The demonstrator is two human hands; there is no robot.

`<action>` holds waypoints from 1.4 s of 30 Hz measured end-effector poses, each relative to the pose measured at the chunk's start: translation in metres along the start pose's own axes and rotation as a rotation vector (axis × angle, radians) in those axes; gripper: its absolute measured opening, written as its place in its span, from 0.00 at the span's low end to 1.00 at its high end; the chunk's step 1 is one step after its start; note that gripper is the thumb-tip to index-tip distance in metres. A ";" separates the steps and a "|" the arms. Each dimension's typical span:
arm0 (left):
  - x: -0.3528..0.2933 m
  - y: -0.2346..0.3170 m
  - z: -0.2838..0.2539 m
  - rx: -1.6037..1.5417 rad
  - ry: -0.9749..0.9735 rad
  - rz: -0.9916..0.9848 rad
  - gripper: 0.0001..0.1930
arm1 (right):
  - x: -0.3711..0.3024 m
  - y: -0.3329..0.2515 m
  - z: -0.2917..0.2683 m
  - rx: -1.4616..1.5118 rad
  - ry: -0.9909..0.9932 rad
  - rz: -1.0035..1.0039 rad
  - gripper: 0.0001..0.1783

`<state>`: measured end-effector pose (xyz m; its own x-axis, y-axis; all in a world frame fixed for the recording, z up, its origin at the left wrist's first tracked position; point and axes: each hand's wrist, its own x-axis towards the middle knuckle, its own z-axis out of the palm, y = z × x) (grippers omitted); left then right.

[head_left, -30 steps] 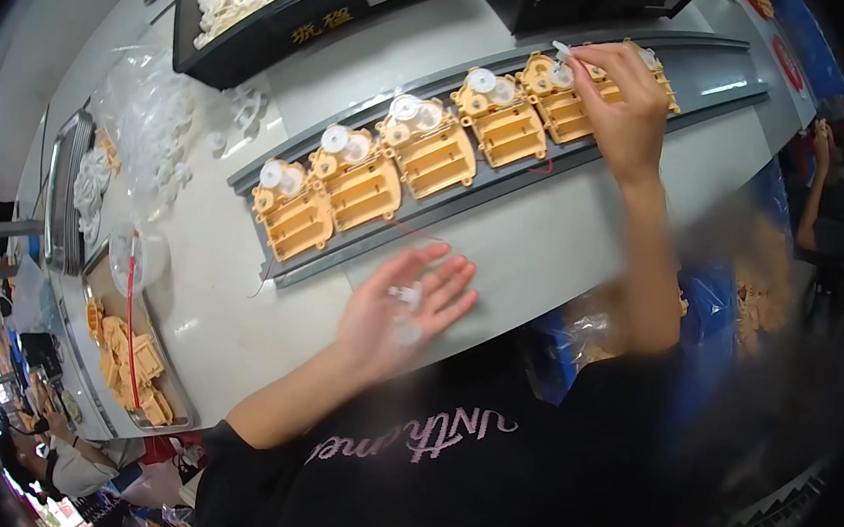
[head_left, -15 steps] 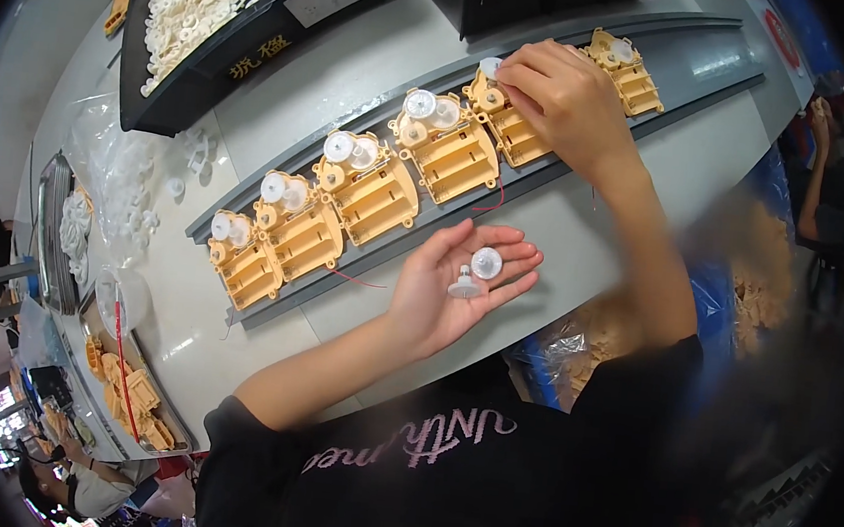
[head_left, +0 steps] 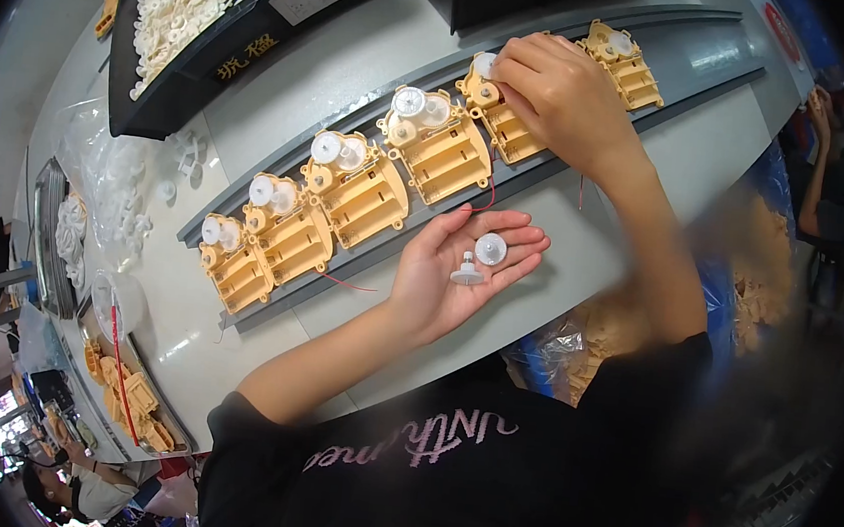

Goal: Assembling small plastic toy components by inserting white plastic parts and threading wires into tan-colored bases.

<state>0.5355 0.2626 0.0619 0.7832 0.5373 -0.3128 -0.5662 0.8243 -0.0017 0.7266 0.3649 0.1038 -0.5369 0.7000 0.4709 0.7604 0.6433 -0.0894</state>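
My left hand [head_left: 441, 275] is palm up, fingers loosely stretched, with two white plastic gears lying in it. One gear [head_left: 491, 248] shows its round face near the fingers; the other gear [head_left: 467, 270] stands on its disc with its shaft up. My right hand [head_left: 567, 101] reaches over a yellow plastic casing [head_left: 512, 134] in the row, fingers pinched together at its gear end. A white gear [head_left: 484, 65] shows beside those fingertips; what they pinch is hidden. Several like casings, such as one casing [head_left: 362, 203] to the left, carry white gears and battery-like slots.
The casings rest on a long grey rail [head_left: 700, 72] across the table. A black bin [head_left: 170, 106] of small white parts stands far left, near a clear bag [head_left: 114, 171] of white pieces. Left lies a tray of yellow parts [head_left: 130, 394]. Other people are at both sides.
The row and bin have shifted slightly left in the view. My right hand stays pinched at the same casing; the two gears remain in my left palm.
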 end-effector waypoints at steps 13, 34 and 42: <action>0.004 0.003 0.006 -0.024 -0.071 -0.043 0.31 | -0.035 -0.055 -0.053 0.309 0.045 0.164 0.17; 0.002 0.001 -0.004 0.066 -0.145 -0.043 0.30 | -0.086 -0.116 -0.042 0.561 -0.143 0.487 0.14; 0.005 0.003 -0.008 -0.079 -0.171 -0.083 0.31 | -0.090 -0.114 -0.043 0.786 -0.145 0.684 0.12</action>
<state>0.5360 0.2667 0.0530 0.8563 0.4963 -0.1429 -0.5111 0.8540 -0.0970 0.7043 0.2155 0.1096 -0.1604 0.9870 0.0002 0.4943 0.0805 -0.8655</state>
